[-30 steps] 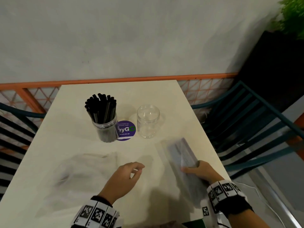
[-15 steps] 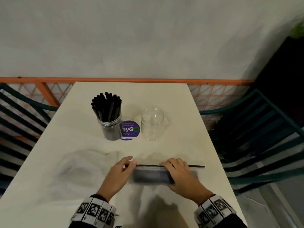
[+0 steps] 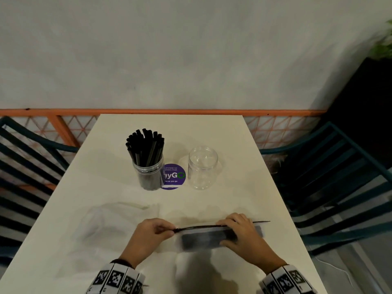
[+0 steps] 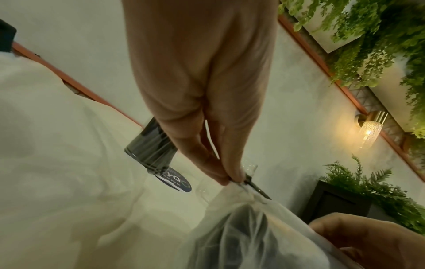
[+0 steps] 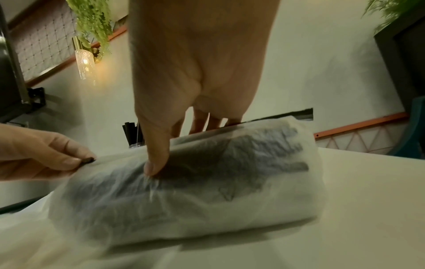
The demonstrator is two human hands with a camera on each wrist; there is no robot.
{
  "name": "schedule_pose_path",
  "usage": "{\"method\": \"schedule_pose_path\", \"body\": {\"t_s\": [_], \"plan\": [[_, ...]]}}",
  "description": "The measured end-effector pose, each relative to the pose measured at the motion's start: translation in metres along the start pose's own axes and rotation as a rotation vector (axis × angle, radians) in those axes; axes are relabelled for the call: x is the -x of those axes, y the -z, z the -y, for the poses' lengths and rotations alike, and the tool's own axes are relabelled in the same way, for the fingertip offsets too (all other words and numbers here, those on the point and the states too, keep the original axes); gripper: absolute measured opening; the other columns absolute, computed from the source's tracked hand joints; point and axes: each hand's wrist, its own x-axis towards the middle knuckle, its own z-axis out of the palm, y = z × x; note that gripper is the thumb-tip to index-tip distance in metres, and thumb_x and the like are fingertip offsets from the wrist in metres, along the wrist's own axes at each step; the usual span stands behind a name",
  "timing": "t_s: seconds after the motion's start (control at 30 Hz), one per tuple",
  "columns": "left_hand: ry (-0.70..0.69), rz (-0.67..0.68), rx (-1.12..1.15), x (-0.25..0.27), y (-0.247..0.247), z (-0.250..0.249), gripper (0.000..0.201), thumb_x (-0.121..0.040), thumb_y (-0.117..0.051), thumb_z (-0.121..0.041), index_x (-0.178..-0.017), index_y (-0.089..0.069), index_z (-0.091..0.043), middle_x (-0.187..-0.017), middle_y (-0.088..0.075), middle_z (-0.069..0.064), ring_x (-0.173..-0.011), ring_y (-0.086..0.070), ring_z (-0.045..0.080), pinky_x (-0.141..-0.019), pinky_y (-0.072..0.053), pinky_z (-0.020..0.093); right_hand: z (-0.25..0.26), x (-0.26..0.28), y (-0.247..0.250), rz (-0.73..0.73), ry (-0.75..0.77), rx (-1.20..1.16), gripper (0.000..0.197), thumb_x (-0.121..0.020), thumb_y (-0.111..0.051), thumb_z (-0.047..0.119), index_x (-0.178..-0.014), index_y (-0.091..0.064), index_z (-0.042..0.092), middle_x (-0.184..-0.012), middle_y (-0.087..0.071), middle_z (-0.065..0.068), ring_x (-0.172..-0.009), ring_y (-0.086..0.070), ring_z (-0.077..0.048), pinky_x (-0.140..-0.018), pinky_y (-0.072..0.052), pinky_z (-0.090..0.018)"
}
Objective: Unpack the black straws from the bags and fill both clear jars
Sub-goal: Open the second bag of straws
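**Second bag of straws about to be opened**

Pale wall and an orange rail back the cream surface (image 3: 212,132), with dark slatted chairs on either side. Near its middle stands a full jar (image 3: 149,174) packed with upright black straws (image 3: 146,146); just right of it, past a purple sticker (image 3: 174,177), stands the empty jar (image 3: 202,168), mouth up and seemingly ready for filling. Well in front of the empty jar, toward the person, a frosted bag (image 3: 212,238) of straws lies on its side, its dark strip (image 3: 199,226) running along the top edge. The left hand (image 3: 151,235) pinches the strip's left end between thumb and fingertips, apparently to pull the seal apart. The right hand (image 3: 239,234) grips the bag, thumb on the near face and fingers curled over the strip, likely bracing it against that pull. Left of the full bag, an empty-looking bag (image 3: 101,221) lies slack, its load presumably already in the full jar. One jar looks done; one remains.
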Motion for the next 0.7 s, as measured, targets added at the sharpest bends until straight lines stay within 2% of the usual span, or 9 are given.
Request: {"method": "schedule_pose_path", "body": {"t_s": [0.07, 0.17, 0.27, 0.37, 0.5, 0.6, 0.7], "plan": [[-0.028, -0.027, -0.049, -0.004, 0.002, -0.001, 0.031, -0.07, -0.075, -0.004, -0.059, -0.072, -0.033, -0.072, -0.074, -0.002, -0.07, -0.068, 0.006, -0.071, -0.051, 0.015, 0.001, -0.003, 0.004, -0.016, -0.006, -0.055, 0.051, -0.076, -0.041, 0.057, -0.113, -0.06, 0.028, -0.109, -0.056, 0.01, -0.101, -0.041, -0.002, -0.09, -0.031, -0.013], [-0.074, -0.05, -0.078, -0.007, 0.0, -0.009, 0.025, -0.076, -0.071, -0.009, -0.065, -0.068, -0.032, -0.07, -0.072, -0.013, -0.068, -0.063, 0.0, -0.063, -0.044, 0.005, 0.01, -0.01, 0.007, -0.036, -0.027, -0.119, 0.028, -0.082, -0.053, 0.048, -0.099, -0.065, 0.03, -0.09, -0.054, 0.021, -0.091, -0.052, -0.004, -0.087, -0.046, -0.028], [-0.133, -0.089, -0.011, -0.005, -0.001, -0.02, 0.022, -0.077, -0.07, -0.011, -0.067, -0.067, -0.03, -0.067, -0.069, -0.025, -0.062, -0.059, 0.002, -0.06, -0.043, 0.007, 0.034, -0.017, 0.011, -0.124, 0.024, -0.202, 0.043, -0.074, -0.05, 0.064, -0.093, -0.068, 0.03, -0.08, -0.049, 0.03, -0.083, -0.052, 0.001, -0.08, -0.046, -0.025], [-0.178, -0.115, 0.059, -0.002, 0.001, -0.035, 0.02, -0.076, -0.071, -0.011, -0.065, -0.069, -0.028, -0.07, -0.069, -0.021, -0.057, -0.055, 0.003, -0.056, -0.042, 0.01, 0.062, -0.028, 0.019, -0.201, 0.065, -0.314, 0.037, -0.075, -0.053, 0.056, -0.091, -0.071, 0.027, -0.078, -0.054, 0.026, -0.085, -0.053, -0.003, -0.078, -0.043, -0.019], [-0.26, -0.123, 0.094, 0.001, 0.007, -0.059, 0.016, -0.075, -0.072, -0.013, -0.067, -0.07, -0.026, -0.078, -0.072, -0.011, -0.061, -0.057, 0.005, -0.057, -0.042, 0.011, 0.096, -0.042, 0.034, -0.233, 0.09, -0.358, 0.022, -0.079, -0.065, 0.043, -0.092, -0.072, 0.027, -0.079, -0.057, 0.02, -0.084, -0.055, -0.008, -0.077, -0.044, -0.019], [-0.311, -0.162, 0.107, 0.005, 0.014, -0.079, 0.016, -0.075, -0.072, -0.013, -0.067, -0.071, -0.027, -0.073, -0.072, -0.014, -0.064, -0.058, 0.005, -0.059, -0.041, 0.009, 0.11, -0.049, 0.05, -0.267, 0.096, -0.396, 0.011, -0.08, -0.069, 0.031, -0.089, -0.073, 0.027, -0.078, -0.06, 0.017, -0.082, -0.058, -0.01, -0.077, -0.048, -0.025], [-0.358, -0.181, 0.097, 0.007, 0.024, -0.096, 0.017, -0.074, -0.072, -0.014, -0.07, -0.071, -0.031, -0.068, -0.069, -0.022, -0.066, -0.058, 0.002, -0.062, -0.038, 0.007, 0.116, -0.051, 0.069, -0.31, 0.147, -0.396, 0.014, -0.077, -0.069, 0.038, -0.089, -0.07, 0.03, -0.075, -0.062, 0.019, -0.08, -0.058, -0.009, -0.076, -0.047, -0.024]]}}
